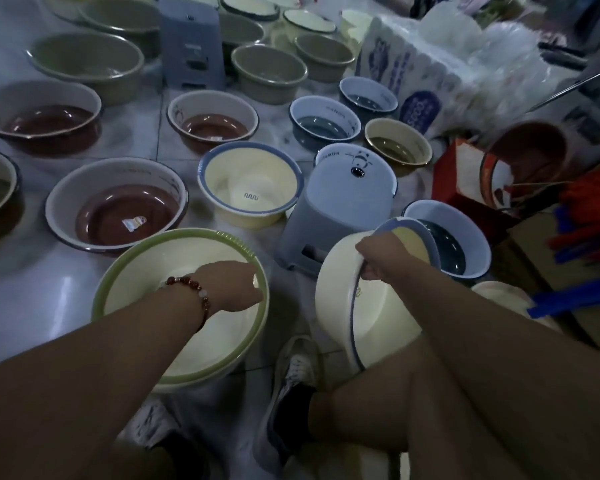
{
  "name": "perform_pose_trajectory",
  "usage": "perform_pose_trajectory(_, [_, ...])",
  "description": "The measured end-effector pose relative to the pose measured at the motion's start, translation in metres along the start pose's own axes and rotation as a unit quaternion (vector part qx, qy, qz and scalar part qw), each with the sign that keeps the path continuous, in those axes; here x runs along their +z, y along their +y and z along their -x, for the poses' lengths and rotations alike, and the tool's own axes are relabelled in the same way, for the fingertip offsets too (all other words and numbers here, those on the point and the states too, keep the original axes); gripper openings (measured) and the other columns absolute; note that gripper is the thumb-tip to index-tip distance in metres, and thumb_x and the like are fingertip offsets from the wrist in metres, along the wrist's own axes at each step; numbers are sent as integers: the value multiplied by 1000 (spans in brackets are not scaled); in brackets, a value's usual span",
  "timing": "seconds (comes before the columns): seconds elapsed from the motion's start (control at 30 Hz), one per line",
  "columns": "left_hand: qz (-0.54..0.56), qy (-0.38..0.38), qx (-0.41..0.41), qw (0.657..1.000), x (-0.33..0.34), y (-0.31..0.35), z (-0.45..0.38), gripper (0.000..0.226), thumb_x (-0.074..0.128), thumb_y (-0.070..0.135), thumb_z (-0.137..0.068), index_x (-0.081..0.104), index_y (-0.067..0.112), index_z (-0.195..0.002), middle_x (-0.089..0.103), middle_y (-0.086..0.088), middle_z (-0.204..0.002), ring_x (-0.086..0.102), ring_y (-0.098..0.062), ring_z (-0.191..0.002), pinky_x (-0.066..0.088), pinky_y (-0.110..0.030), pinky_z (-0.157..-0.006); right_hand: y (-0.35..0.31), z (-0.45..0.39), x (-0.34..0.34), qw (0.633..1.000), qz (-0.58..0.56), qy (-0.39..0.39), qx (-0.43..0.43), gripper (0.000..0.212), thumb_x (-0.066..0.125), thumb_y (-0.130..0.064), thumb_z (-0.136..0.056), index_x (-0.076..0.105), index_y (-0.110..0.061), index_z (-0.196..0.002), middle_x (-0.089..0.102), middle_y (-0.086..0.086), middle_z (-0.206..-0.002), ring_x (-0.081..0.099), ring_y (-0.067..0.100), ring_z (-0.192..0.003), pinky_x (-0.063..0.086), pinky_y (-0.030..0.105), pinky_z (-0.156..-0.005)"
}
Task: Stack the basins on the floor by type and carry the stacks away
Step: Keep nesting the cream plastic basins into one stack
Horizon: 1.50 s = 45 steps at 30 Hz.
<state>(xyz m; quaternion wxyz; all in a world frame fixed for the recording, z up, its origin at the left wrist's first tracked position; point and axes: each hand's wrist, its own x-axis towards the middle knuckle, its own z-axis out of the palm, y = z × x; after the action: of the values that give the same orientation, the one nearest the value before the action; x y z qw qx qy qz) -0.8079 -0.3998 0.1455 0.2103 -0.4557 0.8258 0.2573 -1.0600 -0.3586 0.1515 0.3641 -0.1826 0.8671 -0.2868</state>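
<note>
The head view looks down on a tiled floor (49, 306) crowded with basins; the person's left hand (232, 285) reaches into the green-rimmed cream basin (146, 271), its fingers curled over the far right rim, closed on that edge as far as the dim light lets one judge; a bracelet (201, 296) of dark red and pale beads circles the wrist just behind the grip. The right hand (385, 254) is clenched tight on the upper rim of a blue-rimmed cream basin (347, 299), which is tilted steeply on its side against the person's leg, its outer wall facing left; a second cream basin appears nested in it, its blue rim (426, 237) showing just beyond the knuckles. A grey plastic stool (343, 209) stands between the two grips and slightly beyond them; a panda figure and the letters "NDA" can be read on the white basin (357, 157) behind its top. Beyond the left hand sits another blue-rimmed cream basin (250, 192) with a small wavy mark on its floor, and left of that a white basin with a brown bottom (118, 206) bearing a sticker too small to read. Further off, a blue basin (323, 123) shows the word "PANDA" inside its wall. A shoe (295, 375) rests on the floor below the two hands.
</note>
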Motion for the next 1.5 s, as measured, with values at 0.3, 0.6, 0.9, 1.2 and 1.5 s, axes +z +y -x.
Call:
perform_pose_trajectory(0.3, [396,69,71,913,-19,32,21,47,46,42,-102,46,21,-144,51,13,-135,49,-7,-116,34,-18,-86,-18,59,10,938,224,50,-260,19,56,-29,-88,62,-11,-94,61,2,-84,62,25,-81,40,28,-67])
perform_pose_trajectory(0.6, [697,43,-38,714,-22,4,30,54,62,63,-86,67,15,-110,73,-10,-103,70,-28,-96,58,-45,-83,-24,127,92,802,375,-42,-463,23,47,-17,-97,53,-17,-119,66,4,-99,65,26,-88,40,30,-65])
perform_pose_trajectory(0.9, [803,94,-156,567,-4,-31,40,15,45,13,-90,46,10,-75,52,-11,-73,54,-25,-66,48,-34,-69,-43,135,121,762,375,-164,-501,27,49,-20,-96,60,-20,-121,67,4,-109,62,24,-98,37,31,-69])
perform_pose_trajectory(1.2, [740,115,-232,621,21,-99,60,12,53,14,-91,42,14,-98,57,-18,-88,68,-33,-73,58,-42,-68,-84,68,96,899,250,-11,-359,53,55,-52,-84,57,-26,-131,59,5,-129,57,30,-116,46,46,-100])
perform_pose_trajectory(1.5, [744,104,-268,603,50,-154,85,45,60,31,-93,43,9,-128,65,-26,-117,68,-37,-100,56,-49,-87,-52,28,123,983,107,-143,-43,25,55,-14,-96,46,-9,-119,49,9,-86,50,22,-71,45,33,-58])
